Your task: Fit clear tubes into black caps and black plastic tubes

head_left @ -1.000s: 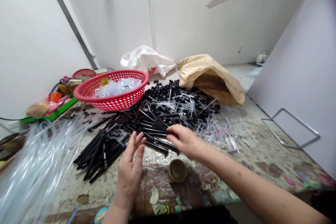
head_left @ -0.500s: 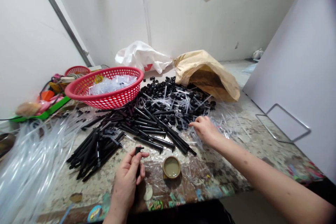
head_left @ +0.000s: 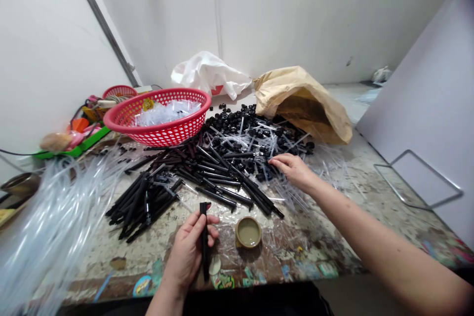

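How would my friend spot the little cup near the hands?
Find the wide red plastic basket, then come nearer, past the long black tubes. Just right of the left hand sits the small, round, brownish cup. Unlike those straight tubes, it's round-mouthed and holds what looks like murky liquid.

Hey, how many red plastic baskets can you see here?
2. The large basket stands left of centre, beyond the black tubes; the small basket is farther back to its left, partly hidden. Others could be hidden behind them.
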### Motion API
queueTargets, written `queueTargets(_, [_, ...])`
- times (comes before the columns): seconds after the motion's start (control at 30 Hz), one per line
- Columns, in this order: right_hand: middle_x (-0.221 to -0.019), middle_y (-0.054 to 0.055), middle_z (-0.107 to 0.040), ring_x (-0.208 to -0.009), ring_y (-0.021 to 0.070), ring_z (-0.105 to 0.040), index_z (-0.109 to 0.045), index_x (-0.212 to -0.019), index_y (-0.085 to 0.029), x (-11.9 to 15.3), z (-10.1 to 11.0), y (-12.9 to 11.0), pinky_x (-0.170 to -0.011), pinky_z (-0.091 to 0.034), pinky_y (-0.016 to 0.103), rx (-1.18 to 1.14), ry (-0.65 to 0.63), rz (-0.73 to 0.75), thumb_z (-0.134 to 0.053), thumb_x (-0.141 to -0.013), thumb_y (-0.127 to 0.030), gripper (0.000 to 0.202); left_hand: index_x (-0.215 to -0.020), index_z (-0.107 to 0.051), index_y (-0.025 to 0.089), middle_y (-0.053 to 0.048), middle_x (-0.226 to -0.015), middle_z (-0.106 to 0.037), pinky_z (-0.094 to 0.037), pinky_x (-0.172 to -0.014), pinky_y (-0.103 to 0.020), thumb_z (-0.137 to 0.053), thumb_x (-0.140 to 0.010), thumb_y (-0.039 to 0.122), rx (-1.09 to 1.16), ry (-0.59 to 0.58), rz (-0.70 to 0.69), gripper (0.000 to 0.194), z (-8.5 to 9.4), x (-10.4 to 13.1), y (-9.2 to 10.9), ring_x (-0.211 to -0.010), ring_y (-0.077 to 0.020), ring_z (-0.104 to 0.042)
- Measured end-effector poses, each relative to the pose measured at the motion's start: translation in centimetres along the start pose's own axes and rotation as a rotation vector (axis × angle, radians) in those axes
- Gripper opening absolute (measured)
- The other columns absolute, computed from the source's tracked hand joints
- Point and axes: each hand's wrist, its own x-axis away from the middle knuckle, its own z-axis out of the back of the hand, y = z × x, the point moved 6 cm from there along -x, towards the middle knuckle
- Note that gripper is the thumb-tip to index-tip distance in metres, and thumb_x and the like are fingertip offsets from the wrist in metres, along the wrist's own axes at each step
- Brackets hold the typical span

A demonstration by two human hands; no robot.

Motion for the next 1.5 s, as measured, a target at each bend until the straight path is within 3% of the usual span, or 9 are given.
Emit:
queueTargets(0.13, [-0.081, 0.003, -0.068, -0.075, 0.0149, -0.062, -0.064, -0.1, -0.019, 2.1, 0.3, -2.9, -0.068, -0.046, 0.026, -0.162, -0.078, 0.01, -0.034, -0.092, -0.038, 0.037, -0.099, -0.059, 0.012, -0.005, -0.074, -0.063, -0.033, -0.038, -0.013, -0.063, -0.077, 0.035, -0.061, -0.049, 0.022, 0.032, -0.2, 0.3, -0.2, -0.044, -0.0044, -0.047])
queueTargets(0.23, [-0.09, 0.006, -0.067, -0.079, 0.0161, -0.06, -0.065, -0.102, -0.019, 5.1, -0.5, -5.9, -0.067, -0.045, 0.026, -0.175, -0.191, 0.135, -0.039, -0.09, -0.028, 0.03, -0.094, -0.06, 0.012, -0.004, -0.071, -0.062, -0.023, -0.034, -0.012, -0.061, -0.079, 0.035, -0.101, -0.06, -0.008, 0.028, -0.3, 0.4, 0.0, -0.038, -0.0009, -0.036])
queueTargets(0.4, [-0.08, 0.003, -0.067, -0.074, 0.0156, -0.055, -0.066, -0.094, -0.02, 9.3, -1.6, -9.4, -0.071, -0.034, 0.03, 0.095, -0.18, 0.431, -0.049, -0.087, -0.02, 0.018, -0.101, -0.057, 0.017, -0.004, -0.084, -0.063, -0.022, -0.036, -0.012, -0.06, -0.08, 0.035, -0.13, -0.063, -0.046, 0.027, -0.8, 0.6, 0.2, -0.039, 0.0003, -0.035])
queueTargets(0.6, [-0.074, 0.0, -0.06, -0.073, 0.0149, -0.045, -0.06, -0.071, -0.019, 10.5, -1.9, -12.3, -0.072, -0.023, 0.032, 0.358, -0.132, 0.593, -0.06, -0.082, -0.019, 0.011, -0.102, -0.058, 0.016, -0.004, -0.083, -0.062, -0.023, -0.037, -0.014, -0.06, -0.079, 0.037, -0.174, -0.091, -0.046, 0.031, -1.1, 0.8, 0.1, -0.042, -0.001, -0.037])
queueTargets(0.77, [-0.072, 0.0, -0.057, -0.074, 0.0152, -0.044, -0.056, -0.066, -0.018, 10.4, -2.3, -12.9, -0.073, -0.024, 0.033, 0.379, -0.183, 0.589, -0.06, -0.083, -0.019, 0.017, -0.097, -0.06, 0.015, 0.0, -0.069, -0.059, -0.022, -0.038, -0.014, -0.057, -0.082, 0.039, -0.203, -0.118, -0.037, 0.029, -1.0, 0.9, -0.1, -0.039, -0.0011, -0.035])
queueTargets(0.9, [-0.078, 0.001, -0.062, -0.076, 0.0155, -0.05, -0.06, -0.075, -0.02, 9.6, -1.3, -12.3, -0.074, -0.027, 0.033, 0.164, -0.118, 0.405, -0.051, -0.087, -0.021, 0.015, -0.093, -0.061, 0.012, 0.003, -0.053, -0.051, -0.019, -0.037, -0.015, -0.052, -0.084, 0.041, -0.203, -0.133, -0.017, 0.032, -1.2, 1.2, 0.0, -0.037, -0.002, -0.031])
queueTargets(1.07, [-0.07, 0.001, -0.06, -0.062, 0.0117, -0.052, -0.056, -0.083, -0.018, 8.3, -1.5, -13.2, -0.057, -0.036, 0.024, -0.3, -0.246, 0.15, -0.044, -0.087, -0.026, 0.015, -0.115, -0.054, 0.017, -0.003, -0.078, -0.06, -0.022, -0.035, -0.014, -0.059, -0.08, 0.038, -0.084, -0.053, -0.045, 0.042, -1.6, 2.1, 0.8, -0.041, -0.0026, -0.036])
queueTargets(1.27, [-0.06, -0.003, -0.052, -0.054, 0.0098, -0.045, -0.055, -0.084, -0.018, 7.7, -2.1, -15.9, -0.052, -0.035, 0.022, -0.37, -0.265, 0.199, -0.041, -0.087, -0.025, 0.016, -0.118, -0.052, 0.02, -0.002, -0.077, -0.057, -0.021, -0.034, -0.012, -0.056, -0.083, 0.035, 0.057, -0.064, -0.047, 0.039, -2.3, 3.3, 1.5, -0.042, -0.0021, -0.036])
queueTargets(1.5, [-0.068, 0.001, -0.058, -0.062, 0.0108, -0.05, -0.058, -0.086, -0.017, 7.6, -2.3, -16.6, -0.06, -0.037, 0.023, -0.386, -0.262, 0.255, -0.042, -0.088, -0.025, 0.018, -0.117, -0.054, 0.021, -0.001, -0.074, -0.056, -0.02, -0.032, -0.011, -0.055, -0.084, 0.033, 0.123, -0.105, -0.013, 0.036, -2.9, 4.1, 1.6, -0.04, -0.0011, -0.035])
